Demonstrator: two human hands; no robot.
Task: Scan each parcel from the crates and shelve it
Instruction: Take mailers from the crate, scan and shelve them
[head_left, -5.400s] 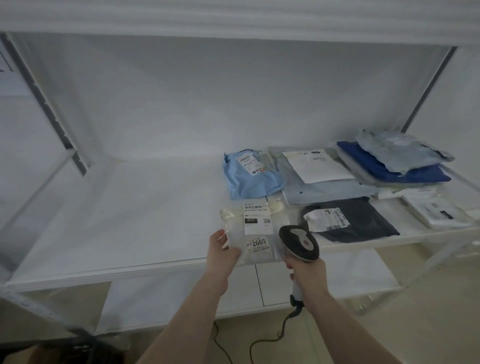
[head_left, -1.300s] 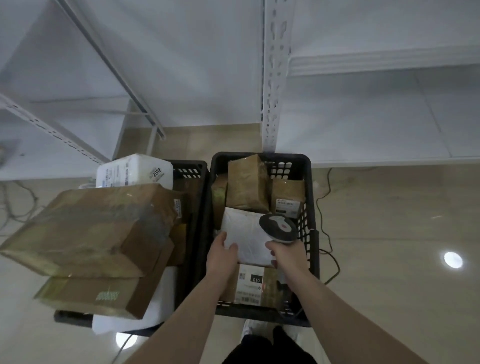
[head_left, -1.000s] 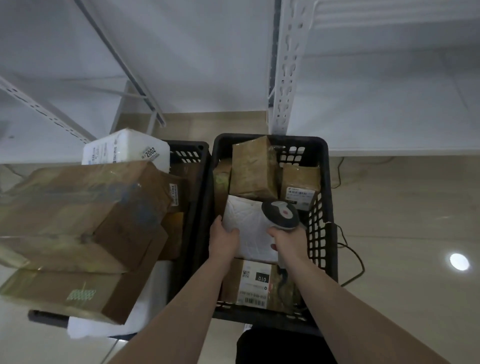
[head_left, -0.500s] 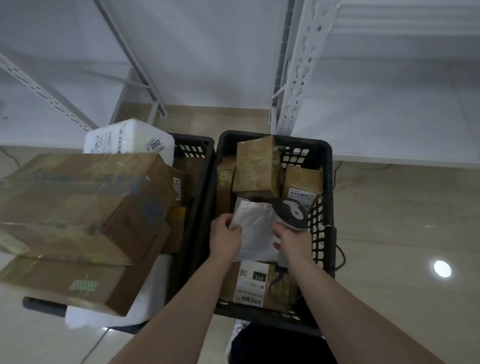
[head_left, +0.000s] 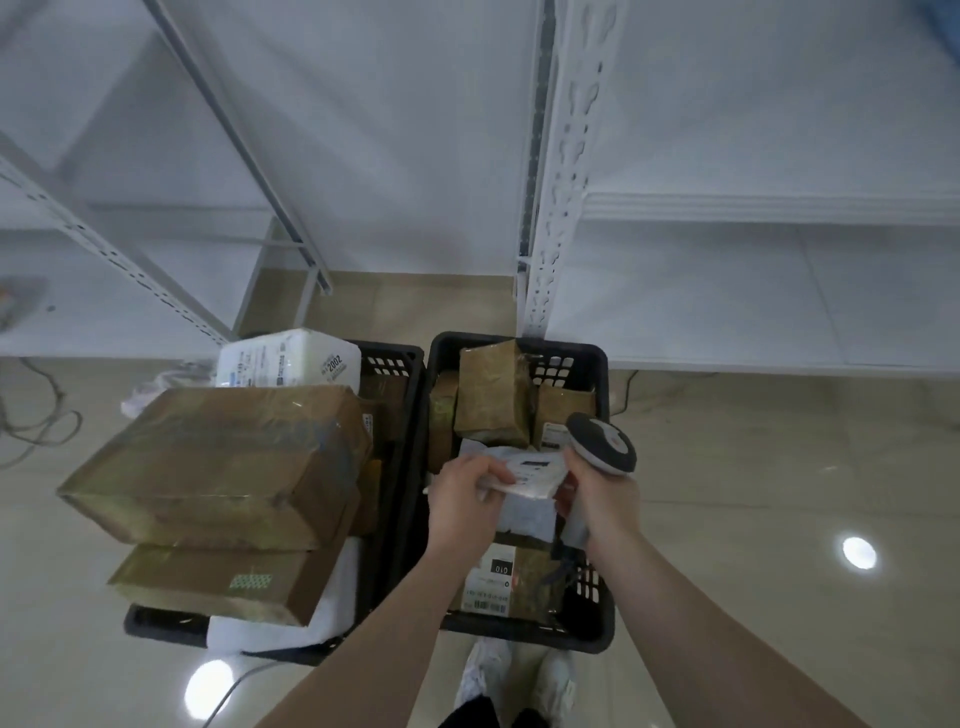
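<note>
Parcel stockroom: shelving (head_left: 550, 156), crates (head_left: 597, 358).
</note>
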